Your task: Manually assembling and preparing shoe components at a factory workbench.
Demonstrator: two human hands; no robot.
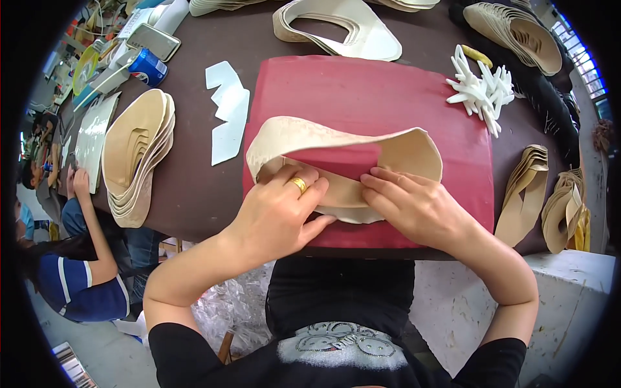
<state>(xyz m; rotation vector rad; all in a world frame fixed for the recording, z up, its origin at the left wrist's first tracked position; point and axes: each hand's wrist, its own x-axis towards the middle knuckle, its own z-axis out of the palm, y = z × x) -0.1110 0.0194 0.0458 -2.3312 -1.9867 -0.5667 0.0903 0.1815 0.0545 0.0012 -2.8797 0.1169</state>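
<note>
A beige leather shoe upper (pixel 310 132), joined into a loop, lies on the red mat (pixel 369 84) in front of me. My left hand (pixel 275 210) is closed on its near left edge, with the fingers over the inside and the thumb along the lower rim. A gold ring is on one finger. My right hand (pixel 414 204) grips the near band from the right, its fingers bent over the inner face and its thumb hidden. Both hands are close together, and the loop's far side stands up beyond them.
Stacked beige pieces stand left (pixel 139 155), at the top (pixel 381 42) and right (pixel 522 194). White sticks (pixel 479 90) lie at the mat's far right corner. Left of the mat is a white zigzag template (pixel 228 113); farther left are a blue can (pixel 147 68) and a co-worker (pixel 77 278).
</note>
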